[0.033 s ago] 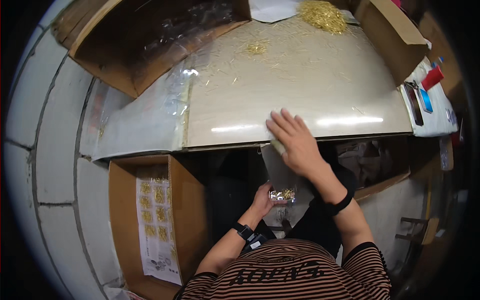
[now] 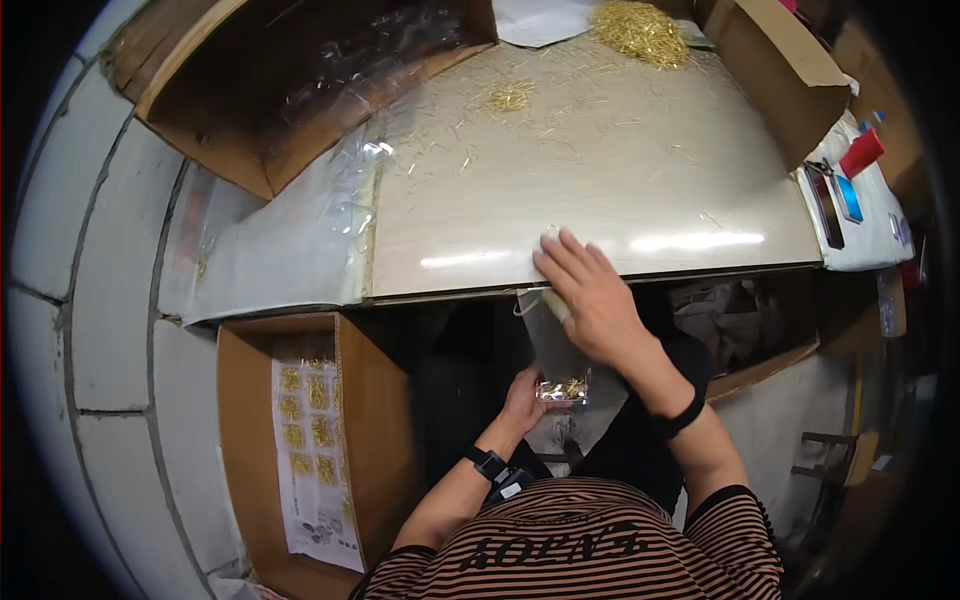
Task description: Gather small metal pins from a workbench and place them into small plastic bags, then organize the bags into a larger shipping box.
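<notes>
Clear plastic box [image 2: 562, 402] of gold metal pins [image 2: 568, 387] is held in left hand [image 2: 522, 403]; beyond its fingers, right hand [image 2: 597, 305] is outstretched, unclenched. Spillage could be caused by tilting.

At six o'clock I see large dark lettering [image 2: 560, 548] across the striped shirt [image 2: 585, 512]. Toward half past seven, the print [image 2: 347, 545] on the white paper sheet [image 2: 300, 505] is too small to read; near three, bluish marks [image 2: 899, 232] blur on the white wrapping [image 2: 868, 248].
</notes>
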The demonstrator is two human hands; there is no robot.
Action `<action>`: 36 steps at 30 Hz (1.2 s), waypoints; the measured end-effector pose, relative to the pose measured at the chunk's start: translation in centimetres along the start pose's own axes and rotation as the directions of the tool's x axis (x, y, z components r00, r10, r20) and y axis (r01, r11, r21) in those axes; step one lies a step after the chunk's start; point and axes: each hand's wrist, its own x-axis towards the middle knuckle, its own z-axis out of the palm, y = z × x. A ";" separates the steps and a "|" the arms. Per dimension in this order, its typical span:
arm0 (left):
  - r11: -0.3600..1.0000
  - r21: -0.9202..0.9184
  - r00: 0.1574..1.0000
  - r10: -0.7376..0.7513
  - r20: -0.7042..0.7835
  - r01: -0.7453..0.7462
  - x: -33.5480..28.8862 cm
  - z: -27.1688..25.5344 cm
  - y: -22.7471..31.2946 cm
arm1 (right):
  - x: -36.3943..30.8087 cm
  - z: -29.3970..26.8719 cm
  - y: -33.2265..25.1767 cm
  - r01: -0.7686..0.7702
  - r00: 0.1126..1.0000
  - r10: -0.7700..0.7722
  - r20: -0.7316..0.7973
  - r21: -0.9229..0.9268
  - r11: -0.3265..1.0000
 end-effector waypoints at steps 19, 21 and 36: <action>0.994 0.103 0.999 -0.047 -0.006 0.048 -5.9 -0.8 -0.8 | -14.5 0.4 -4.2 -0.270 0.959 0.207 0.192 0.404 0.874; 0.994 0.112 0.999 -0.023 0.026 0.020 -6.7 1.0 0.1 | -14.2 1.6 -4.8 -0.204 0.974 0.150 0.172 0.365 0.908; 0.876 0.206 0.891 0.453 -0.038 -0.437 -6.4 7.3 0.7 | -14.7 1.5 -6.8 -0.015 1.000 0.013 0.007 0.217 0.976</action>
